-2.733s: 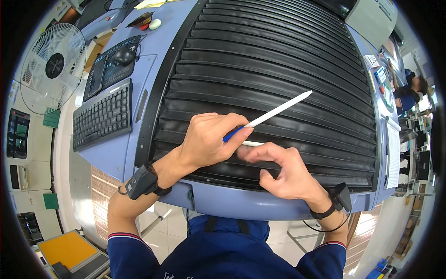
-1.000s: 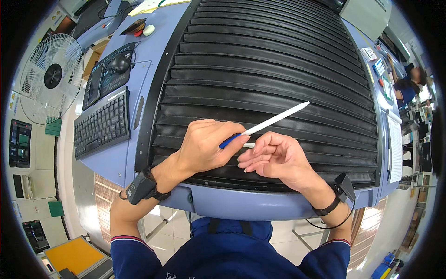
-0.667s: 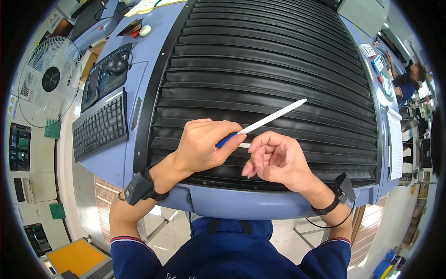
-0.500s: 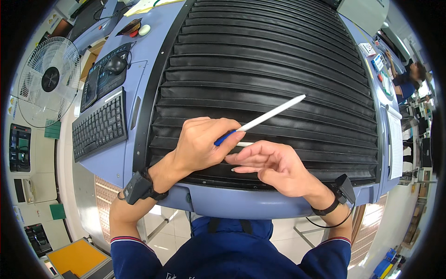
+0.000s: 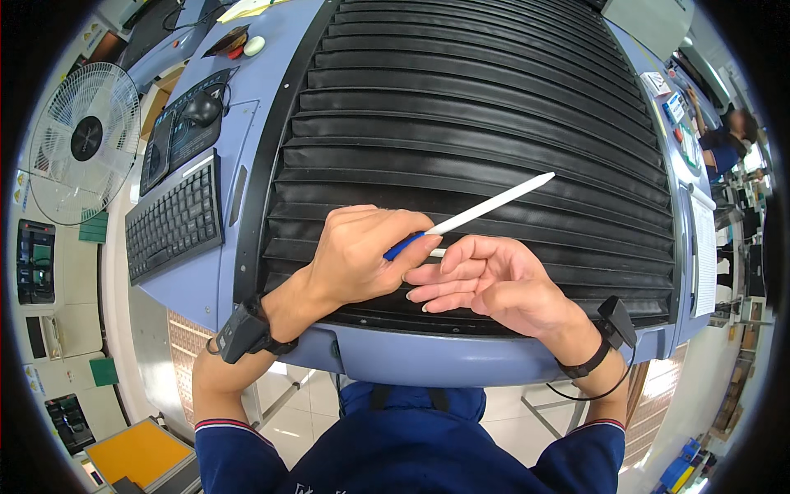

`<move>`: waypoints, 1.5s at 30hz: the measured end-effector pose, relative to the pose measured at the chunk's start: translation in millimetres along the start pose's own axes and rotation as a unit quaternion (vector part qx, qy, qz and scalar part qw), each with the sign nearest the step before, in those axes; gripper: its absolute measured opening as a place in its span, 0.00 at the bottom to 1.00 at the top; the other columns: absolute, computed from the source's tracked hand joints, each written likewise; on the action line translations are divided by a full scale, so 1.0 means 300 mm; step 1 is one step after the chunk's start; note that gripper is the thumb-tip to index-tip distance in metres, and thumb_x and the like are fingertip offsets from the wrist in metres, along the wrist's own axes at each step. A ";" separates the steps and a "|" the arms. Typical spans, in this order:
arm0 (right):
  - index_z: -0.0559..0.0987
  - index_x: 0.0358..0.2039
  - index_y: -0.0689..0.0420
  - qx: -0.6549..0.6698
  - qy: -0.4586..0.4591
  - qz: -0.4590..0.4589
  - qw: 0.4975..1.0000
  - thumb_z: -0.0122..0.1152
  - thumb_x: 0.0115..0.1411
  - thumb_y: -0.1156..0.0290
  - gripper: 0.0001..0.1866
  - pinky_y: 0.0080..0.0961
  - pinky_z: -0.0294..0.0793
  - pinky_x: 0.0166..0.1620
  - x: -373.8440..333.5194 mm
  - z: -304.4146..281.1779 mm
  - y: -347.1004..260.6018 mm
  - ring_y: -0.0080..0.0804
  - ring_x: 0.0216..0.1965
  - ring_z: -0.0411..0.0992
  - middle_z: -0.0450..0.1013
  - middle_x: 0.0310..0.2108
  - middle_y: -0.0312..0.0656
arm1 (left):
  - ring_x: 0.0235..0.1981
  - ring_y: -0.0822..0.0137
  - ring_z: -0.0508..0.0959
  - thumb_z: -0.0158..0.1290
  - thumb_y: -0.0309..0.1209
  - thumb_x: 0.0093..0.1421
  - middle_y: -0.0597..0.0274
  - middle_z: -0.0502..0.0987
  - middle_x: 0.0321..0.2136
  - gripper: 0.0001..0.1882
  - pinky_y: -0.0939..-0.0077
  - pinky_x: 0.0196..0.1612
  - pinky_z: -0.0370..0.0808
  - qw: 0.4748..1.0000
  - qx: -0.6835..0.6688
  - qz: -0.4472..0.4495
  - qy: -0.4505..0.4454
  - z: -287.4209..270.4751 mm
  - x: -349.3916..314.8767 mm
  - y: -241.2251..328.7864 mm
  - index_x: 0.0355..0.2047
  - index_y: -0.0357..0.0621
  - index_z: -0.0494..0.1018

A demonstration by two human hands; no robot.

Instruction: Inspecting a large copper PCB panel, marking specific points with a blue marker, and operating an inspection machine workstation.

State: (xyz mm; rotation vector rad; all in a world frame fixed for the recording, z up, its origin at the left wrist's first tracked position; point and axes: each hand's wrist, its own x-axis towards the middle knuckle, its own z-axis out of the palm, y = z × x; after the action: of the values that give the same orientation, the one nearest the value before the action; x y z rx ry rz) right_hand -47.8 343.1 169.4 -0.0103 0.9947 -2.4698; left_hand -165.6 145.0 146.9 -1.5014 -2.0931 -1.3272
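Observation:
My left hand (image 5: 362,251) is closed around the blue end of a slim, pen-like white stick (image 5: 492,204). Its white length slants up and right, tapering to the tip. A short white piece (image 5: 437,253) shows between my two hands; whether it belongs to the same tool is hidden. Close beside, my right hand (image 5: 506,284) has its palm turned up and its fingers loosely bent and apart, with nothing seen in the palm. Both hands are above the near end of a ribbed black bellows cover (image 5: 477,140). Each wrist wears a black strapped device.
Left of the cover, a black keyboard (image 5: 174,218) and a mouse (image 5: 202,109) on a dark pad lie on the blue-grey surface. Beyond them stands a fan (image 5: 85,138). A notebook (image 5: 702,251) lies at the right edge; another person (image 5: 728,140) is farther off.
My right hand has shifted slightly right and turned its palm further upward, its fingers spreading more. The white stick's tip has moved a little right and down.

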 end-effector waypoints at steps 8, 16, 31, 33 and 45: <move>0.70 0.54 0.70 0.110 -0.062 -0.003 0.992 0.52 0.49 0.86 0.28 0.52 0.66 0.66 -0.006 -0.030 -0.003 0.61 0.63 0.68 0.67 0.60 0.70 | 0.17 0.64 0.77 0.66 0.25 0.53 0.60 0.79 0.20 0.06 0.73 0.22 0.70 1.000 0.006 0.014 -0.003 -0.019 0.002 0.023 0.31 0.39 0.81; 0.66 0.56 0.70 0.240 -0.171 -0.019 0.956 0.48 0.44 0.86 0.32 0.60 0.58 0.68 -0.017 -0.043 -0.008 0.78 0.67 0.56 0.52 0.67 0.78 | 0.12 0.75 0.68 0.66 0.22 0.49 0.69 0.71 0.14 0.12 0.83 0.18 0.65 0.992 -0.092 -0.067 0.061 -0.019 -0.039 0.106 0.36 0.37 0.81; 0.71 0.52 0.69 0.001 -0.045 -0.060 0.997 0.53 0.53 0.84 0.24 0.48 0.75 0.59 -0.003 -0.042 -0.028 0.57 0.57 0.74 0.68 0.59 0.70 | 0.12 0.72 0.73 0.65 0.22 0.49 0.67 0.75 0.16 0.14 0.79 0.18 0.68 0.990 -0.062 -0.114 0.052 -0.015 -0.038 0.067 0.38 0.40 0.81; 0.77 0.52 0.67 -0.376 0.110 -0.208 0.896 0.60 0.55 0.83 0.22 0.32 0.81 0.47 0.006 0.031 -0.024 0.42 0.42 0.81 0.79 0.39 0.50 | 0.14 0.68 0.76 0.65 0.24 0.50 0.66 0.78 0.18 0.13 0.77 0.19 0.71 0.994 -0.050 -0.086 0.050 -0.024 -0.032 0.057 0.38 0.44 0.81; 0.74 0.55 0.61 -0.647 0.233 -0.292 0.664 0.64 0.55 0.82 0.25 0.32 0.79 0.47 -0.021 -0.050 0.026 0.40 0.40 0.82 0.82 0.38 0.50 | 0.16 0.63 0.78 0.65 0.29 0.54 0.63 0.80 0.20 0.11 0.71 0.20 0.72 0.998 -0.034 0.040 0.030 0.070 -0.079 0.074 0.39 0.45 0.82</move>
State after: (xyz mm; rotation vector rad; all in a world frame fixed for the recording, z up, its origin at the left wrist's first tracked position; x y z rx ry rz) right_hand -41.5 350.8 154.2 -0.1863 3.1601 -1.5614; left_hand -130.1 147.7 131.5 -1.5348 -1.9485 -1.4106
